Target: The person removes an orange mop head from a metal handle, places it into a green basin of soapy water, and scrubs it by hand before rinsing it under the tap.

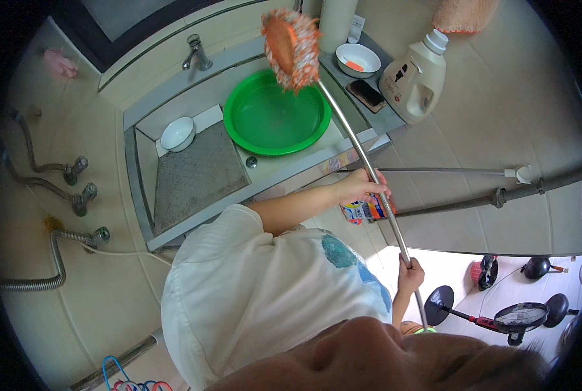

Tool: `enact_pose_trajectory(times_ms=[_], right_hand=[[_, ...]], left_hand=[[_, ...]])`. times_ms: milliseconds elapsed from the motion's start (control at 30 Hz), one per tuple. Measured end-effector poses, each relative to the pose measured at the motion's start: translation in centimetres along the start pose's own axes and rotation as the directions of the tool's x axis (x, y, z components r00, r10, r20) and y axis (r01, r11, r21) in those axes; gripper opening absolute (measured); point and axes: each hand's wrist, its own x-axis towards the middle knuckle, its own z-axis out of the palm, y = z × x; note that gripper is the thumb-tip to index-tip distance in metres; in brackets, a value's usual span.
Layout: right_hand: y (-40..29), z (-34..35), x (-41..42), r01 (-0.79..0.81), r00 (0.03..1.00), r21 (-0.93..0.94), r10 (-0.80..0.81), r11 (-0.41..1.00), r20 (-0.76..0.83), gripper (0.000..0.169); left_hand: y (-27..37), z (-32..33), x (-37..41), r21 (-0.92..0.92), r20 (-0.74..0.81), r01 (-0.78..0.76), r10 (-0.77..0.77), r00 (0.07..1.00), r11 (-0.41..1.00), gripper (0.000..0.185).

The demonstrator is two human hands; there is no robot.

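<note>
A mop with an orange-and-white chenille head (291, 51) and a metal pole (347, 124) stretches diagonally across the view. My left hand (364, 188) grips the pole near its middle. Lower down, my right hand (410, 276) is closed around the same pole. The mop head is raised over the rim of a green plastic basin (277, 115), which sits in the sink (139, 171). Whether the head touches the basin cannot be told. Behind my left hand is a colourful printed plastic packet (354, 211).
A white bowl (178, 134) lies in the sink beside a ridged grey washboard surface (193, 176), below a faucet (196, 53). Right of the basin are another bowl (358, 60), a brush (366, 96) and a detergent bottle (414, 76). Pipes (471, 201) run along the right wall.
</note>
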Motion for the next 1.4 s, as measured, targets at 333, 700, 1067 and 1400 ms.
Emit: enact_pose_trajectory(times_ms=[333, 700, 1067, 1400], right_hand=[[-5.2, -10.2, 2.2, 0.091, 0.963, -0.427, -0.188, 0.9, -0.191, 0.039], [-16.1, -13.7, 4.8, 0.333, 0.931, -0.317, -0.362, 0.888, -0.037, 0.027], [-25.0, -8.6, 7.7, 0.483, 0.866, -0.425, -0.345, 0.766, 0.361, 0.018], [-20.9, -9.4, 8.2, 0.331, 0.882, -0.214, -0.22, 0.919, 0.417, 0.023]], left_hand=[[2.9, -2.8, -1.7, 0.394, -0.123, 0.117, -0.074, 0.99, 0.912, 0.022], [6.6, -27.2, -3.2, 0.928, -0.328, 0.368, 0.598, 0.731, 0.059, 0.075], [5.3, -39.0, -4.2, 0.627, -0.752, 0.755, 0.104, 0.651, -0.19, 0.078], [5.3, -40.9, -3.9, 0.488, -0.846, 0.68, 0.104, 0.523, 0.547, 0.066]])
